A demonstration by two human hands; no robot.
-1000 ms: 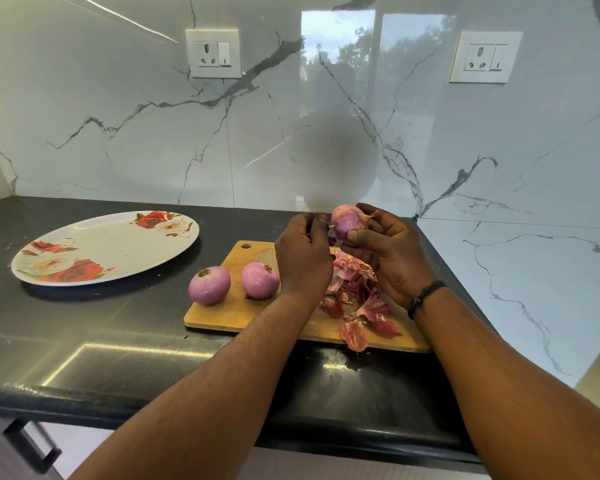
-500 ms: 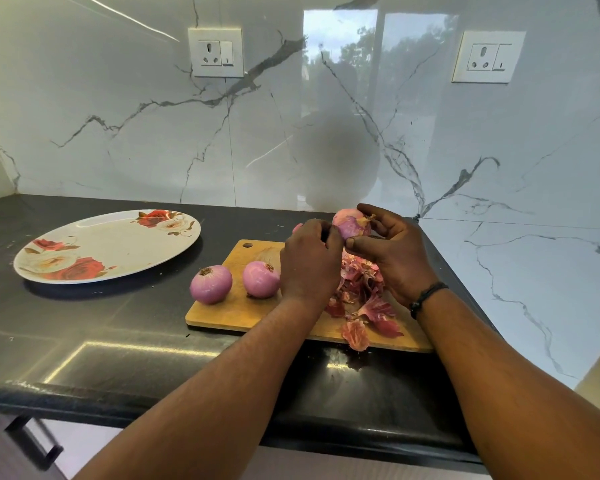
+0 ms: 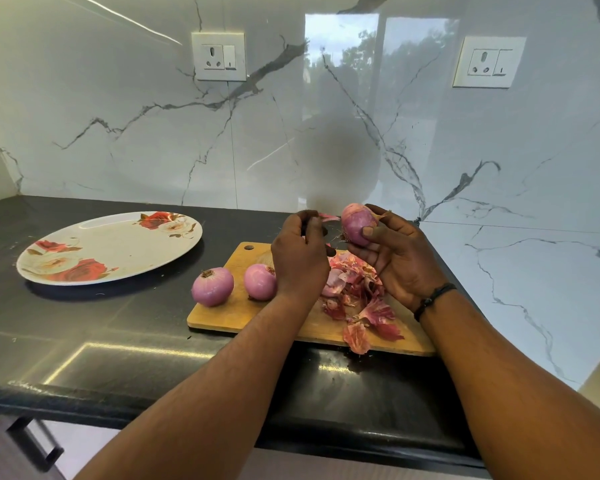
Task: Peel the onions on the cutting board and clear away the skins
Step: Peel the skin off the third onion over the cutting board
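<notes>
My right hand holds a purple onion above the back of the wooden cutting board. Just left of it, my left hand pinches a thin strip of pink skin between curled fingers, a small gap from the onion. Two peeled onions lie on the board's left part, one near the edge and one partly behind my left wrist. A heap of reddish onion skins covers the board's right part, some hanging over its front edge.
A floral oval plate lies on the black counter to the left of the board. The marble wall behind carries two sockets. The counter's front edge runs below my forearms, with a drawer handle under it.
My left hand has pulled away leftward from the onion with a strip of skin. My right hand has turned the onion, showing more of its purple side.
</notes>
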